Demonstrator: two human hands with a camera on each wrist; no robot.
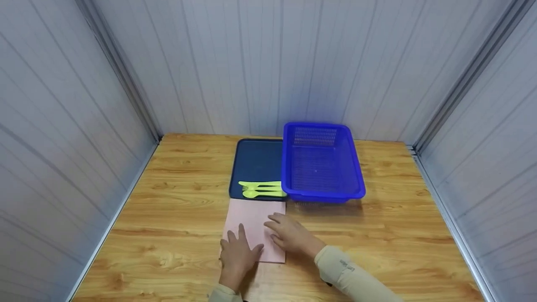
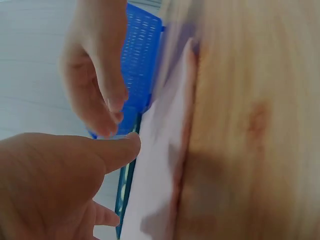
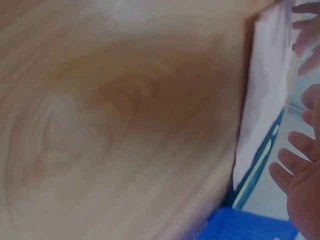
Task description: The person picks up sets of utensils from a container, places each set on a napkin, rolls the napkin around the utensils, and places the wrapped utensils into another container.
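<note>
Count: 1 pink cloth (image 1: 254, 228), flat on the wooden table (image 1: 168, 209), just in front of the dark tray (image 1: 256, 161).
Handling: likely light, limp — take it by a corner or edge.
Left hand (image 1: 237, 253): fingers spread, resting on its near-left corner.
Right hand (image 1: 291, 235): fingers straight, pressing its right side.
Nearby: 3 green utensils (image 1: 262, 189) on the tray; blue basket (image 1: 321, 165) beside it — neither blocks you.

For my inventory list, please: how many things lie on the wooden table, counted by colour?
Blue: 2, plastic mesh basket and dark flat tray.
Yellow-green: 3, plastic fork, knife and spoon on that tray.
Pink: 1, square paper napkin.
Total: 6.
</note>
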